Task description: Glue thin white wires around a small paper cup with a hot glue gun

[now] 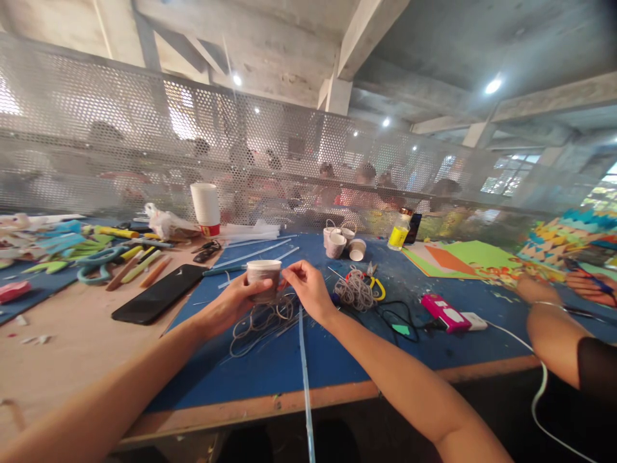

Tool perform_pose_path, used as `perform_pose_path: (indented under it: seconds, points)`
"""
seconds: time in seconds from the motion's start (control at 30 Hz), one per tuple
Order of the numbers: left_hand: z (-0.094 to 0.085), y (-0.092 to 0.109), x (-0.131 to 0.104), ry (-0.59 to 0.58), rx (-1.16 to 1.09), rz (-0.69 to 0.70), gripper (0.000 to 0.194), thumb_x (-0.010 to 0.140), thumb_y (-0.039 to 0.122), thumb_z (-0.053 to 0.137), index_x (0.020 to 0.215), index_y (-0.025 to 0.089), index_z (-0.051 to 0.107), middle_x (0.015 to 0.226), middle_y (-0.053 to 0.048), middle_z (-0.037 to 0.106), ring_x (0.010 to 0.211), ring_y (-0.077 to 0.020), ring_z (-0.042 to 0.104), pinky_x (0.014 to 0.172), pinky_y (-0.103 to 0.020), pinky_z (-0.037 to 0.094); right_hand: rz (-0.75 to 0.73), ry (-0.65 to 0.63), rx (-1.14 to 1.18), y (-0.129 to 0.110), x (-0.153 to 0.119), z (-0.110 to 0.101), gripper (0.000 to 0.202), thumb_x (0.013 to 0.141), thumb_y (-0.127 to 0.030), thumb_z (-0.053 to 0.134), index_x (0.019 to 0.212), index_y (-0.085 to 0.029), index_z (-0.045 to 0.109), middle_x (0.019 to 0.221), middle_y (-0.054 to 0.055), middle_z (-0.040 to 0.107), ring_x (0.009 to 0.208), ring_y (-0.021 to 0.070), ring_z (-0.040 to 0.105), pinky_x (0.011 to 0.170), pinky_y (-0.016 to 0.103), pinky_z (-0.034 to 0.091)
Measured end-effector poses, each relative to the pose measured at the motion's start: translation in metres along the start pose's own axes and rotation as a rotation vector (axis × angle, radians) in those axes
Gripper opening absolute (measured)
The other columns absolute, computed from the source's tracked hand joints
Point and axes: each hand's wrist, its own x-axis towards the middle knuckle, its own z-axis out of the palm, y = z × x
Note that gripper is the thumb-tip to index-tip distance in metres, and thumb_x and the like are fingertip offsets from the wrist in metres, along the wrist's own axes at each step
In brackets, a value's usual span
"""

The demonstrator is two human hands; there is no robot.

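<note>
Our left grip clasped a white paper cup above the blue desk; whether our right grip, beside the cup, had closed, we could not tell. Greyish winding covered its wall, seemingly mostly done, rim bare. Tangled grey cord lay right of it; similar cups stood beyond.

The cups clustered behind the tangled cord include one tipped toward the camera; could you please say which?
The rightmost cup; its open mouth faces the camera, while the other cups stand upright.
</note>
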Motion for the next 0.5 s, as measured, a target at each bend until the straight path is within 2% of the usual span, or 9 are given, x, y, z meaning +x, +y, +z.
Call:
perform_pose_path:
  seconds: [0.3,0.5]
  points:
    - [-0.0010,-0.0013,0.0010,0.026,0.016,-0.001,0.032,0.083,0.027,0.077,0.114,0.018,0.074,0.109,-0.010,0.078,0.094,-0.0225,0.070,0.083,-0.029,0.054,-0.007,0.002,0.021,-0.0023,-0.0008,-0.0006,0.023,0.092,-0.044,0.063,0.088,-0.022,0.055,0.072,-0.002,0.070,0.068,0.0176,0.072,0.075,0.030,0.056]
    - [-0.0030,-0.0025,0.0014,-0.006,0.012,-0.005,0.032,0.086,0.026,0.074,0.117,0.017,0.072,0.112,-0.010,0.076,0.097,-0.0211,0.069,0.087,-0.028,0.052,-0.006,0.004,0.018,-0.0034,-0.0018,-0.0003,0.022,0.092,-0.042,0.063,0.088,-0.022,0.055,0.072,-0.002,0.071,0.070,0.0179,0.073,0.076,0.030,0.054]
